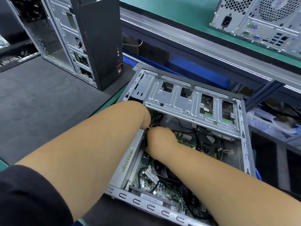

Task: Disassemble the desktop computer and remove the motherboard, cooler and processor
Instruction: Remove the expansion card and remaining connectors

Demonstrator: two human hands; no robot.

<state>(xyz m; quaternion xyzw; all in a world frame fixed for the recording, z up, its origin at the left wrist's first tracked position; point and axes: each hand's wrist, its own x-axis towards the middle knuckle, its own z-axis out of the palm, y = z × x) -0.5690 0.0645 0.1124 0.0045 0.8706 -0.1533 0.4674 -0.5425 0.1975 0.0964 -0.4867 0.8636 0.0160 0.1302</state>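
1. You are reaching both hands into the open desktop case (242, 128), which is lying on its side on the bench (40, 101) with its side panel off.
2. Your left hand (144, 117) is curling down inside the case beneath the near edge of the drive cage (187, 101); its fingertips are hidden, and a yellow-and-black cable bundle (149, 128) is showing just beside it. Cannot tell whether it is gripping the cable.
3. Your right hand (160, 141) is sitting just below the left, almost touching it, fingers curling downward over the same cable area; what it is holding is hidden.
4. The motherboard (146, 176) is lying in the case floor, under and nearer to you than your right hand, beneath your right forearm.
5. The cooler (161, 171) is sitting on the board, partly covered by that forearm.
6. A black tower (97, 41) is standing upright beyond your left hand; a silver chassis (260, 22) is sitting far beyond your right.
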